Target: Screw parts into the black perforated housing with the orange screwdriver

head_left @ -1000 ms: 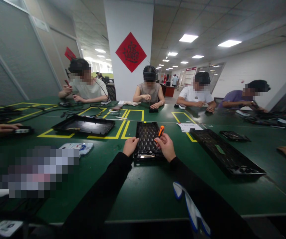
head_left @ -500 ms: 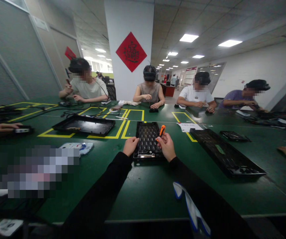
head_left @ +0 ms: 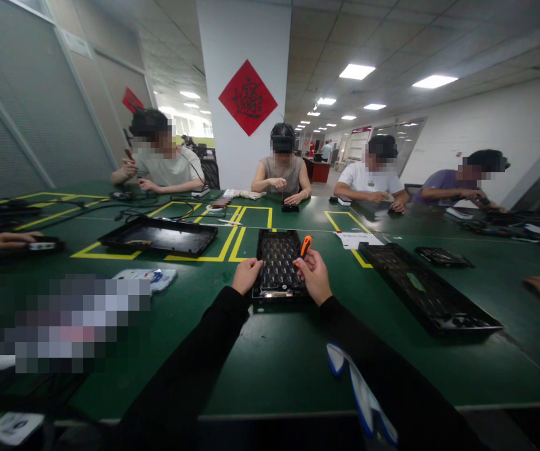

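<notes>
A black rectangular casing with a grid of small shapes inside lies on the table in front of me. My left hand has its fingers closed at the casing's left edge, thumb against the rim. On the opposite side, my right hand grips a slim orange-and-black tool, tilted with its upper end pointing up and away. The tool's lower end is mostly hidden by my fingers, so I cannot tell its exact kind. Along the casing's near end runs a light, shiny strip.
A large black tray lies left, and a long black tray holding a green piece lies right. A white paper and a small black unit are beyond. Several people sit across; other people's hands show at both sides.
</notes>
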`<state>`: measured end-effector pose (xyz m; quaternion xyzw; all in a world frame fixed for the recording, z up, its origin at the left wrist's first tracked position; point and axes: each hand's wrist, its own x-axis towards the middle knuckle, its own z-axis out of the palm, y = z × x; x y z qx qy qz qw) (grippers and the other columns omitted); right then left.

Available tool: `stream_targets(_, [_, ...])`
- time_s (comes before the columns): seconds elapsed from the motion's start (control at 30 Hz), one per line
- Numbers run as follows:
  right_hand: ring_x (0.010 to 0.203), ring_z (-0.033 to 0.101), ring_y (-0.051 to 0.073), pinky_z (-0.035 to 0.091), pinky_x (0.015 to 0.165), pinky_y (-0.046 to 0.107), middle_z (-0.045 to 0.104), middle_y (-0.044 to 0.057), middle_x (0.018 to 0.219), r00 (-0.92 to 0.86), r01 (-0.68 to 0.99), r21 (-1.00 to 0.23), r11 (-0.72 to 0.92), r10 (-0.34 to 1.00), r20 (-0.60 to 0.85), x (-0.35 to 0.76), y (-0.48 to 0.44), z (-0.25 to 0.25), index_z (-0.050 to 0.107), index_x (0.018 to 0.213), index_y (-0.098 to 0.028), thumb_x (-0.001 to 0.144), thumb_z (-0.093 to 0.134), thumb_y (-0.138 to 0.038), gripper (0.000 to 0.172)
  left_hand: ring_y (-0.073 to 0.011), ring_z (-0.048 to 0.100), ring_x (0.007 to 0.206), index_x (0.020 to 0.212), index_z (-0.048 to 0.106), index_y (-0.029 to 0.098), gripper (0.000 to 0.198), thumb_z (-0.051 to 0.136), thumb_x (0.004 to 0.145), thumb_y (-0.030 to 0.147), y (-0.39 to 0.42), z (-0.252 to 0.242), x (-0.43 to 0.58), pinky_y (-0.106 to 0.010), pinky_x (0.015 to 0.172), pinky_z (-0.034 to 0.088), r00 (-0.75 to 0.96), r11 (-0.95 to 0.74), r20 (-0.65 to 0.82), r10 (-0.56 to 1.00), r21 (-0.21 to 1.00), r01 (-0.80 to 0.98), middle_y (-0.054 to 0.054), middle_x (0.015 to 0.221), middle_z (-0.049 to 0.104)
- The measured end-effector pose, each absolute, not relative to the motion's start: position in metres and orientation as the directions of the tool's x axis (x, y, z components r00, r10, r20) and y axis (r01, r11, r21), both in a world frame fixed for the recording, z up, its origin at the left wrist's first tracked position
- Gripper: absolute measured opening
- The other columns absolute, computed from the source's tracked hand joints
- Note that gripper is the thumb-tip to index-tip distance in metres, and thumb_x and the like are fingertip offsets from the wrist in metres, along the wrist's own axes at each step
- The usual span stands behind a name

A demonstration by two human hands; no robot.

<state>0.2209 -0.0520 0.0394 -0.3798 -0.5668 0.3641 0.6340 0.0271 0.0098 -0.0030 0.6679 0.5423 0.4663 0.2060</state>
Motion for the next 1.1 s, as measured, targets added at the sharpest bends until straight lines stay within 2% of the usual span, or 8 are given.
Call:
stream_targets(0.37, [0.051,0.049,0.008,0.036,0.042,0.019,0.058,0.001,0.078,0.091,-0.03,-0.896,0.443,0.894,0.439,0.2205,-0.0526,0.0403,0.045,0.102,-0.02,0.074,0.054,-0.034,0.033,-0.008,0.031,0.049,0.048,0.032,0.017,0.036,0.042,0.073,0.042,0.0086,-0.0024,0.0274,-0.022,0.05,0.021,-0.022,-0.321,0.384,0.923,0.8,0.507,0.005,0.047,0.032])
stream_targets(0.63, [0.051,0.048,0.007,0.036,0.042,0.018,0.054,-0.002,0.071,0.115,-0.011,-0.894,0.449,0.888,0.445,0.221,-0.0512,0.0395,0.048,0.099,-0.019,0.071,0.057,-0.034,0.032,-0.008,0.032,0.05,0.048,0.033,0.016,0.037,0.042,0.074,0.041,0.008,-0.0016,0.0273,-0.022,0.05,0.021,-0.014,-0.328,0.393,0.919,0.785,0.526,0.005,0.046,0.032])
stream_targets(0.93, [0.048,0.044,0.006,0.036,0.043,0.019,0.059,0.002,0.081,0.036,-0.051,-0.902,0.428,0.904,0.426,0.2232,-0.0546,0.0429,0.047,0.112,-0.018,0.077,0.048,-0.034,0.038,-0.0078,0.032,0.049,0.048,0.033,0.016,0.038,0.041,0.074,0.042,0.0104,-0.0046,0.0266,-0.022,0.05,0.021,-0.014,-0.333,0.403,0.915,0.776,0.536,0.005,0.046,0.033])
stream_targets(1.1, [0.047,0.042,0.006,0.035,0.043,0.019,0.053,-0.001,0.069,0.043,0.001,-0.899,0.437,0.899,0.437,0.2219,-0.0567,0.0442,0.049,0.112,-0.017,0.073,0.056,-0.035,0.043,-0.0078,0.032,0.049,0.048,0.034,0.016,0.037,0.041,0.075,0.042,0.0117,-0.0058,0.0265,-0.022,0.05,0.022,-0.024,-0.329,0.402,0.915,0.779,0.533,0.005,0.047,0.033])
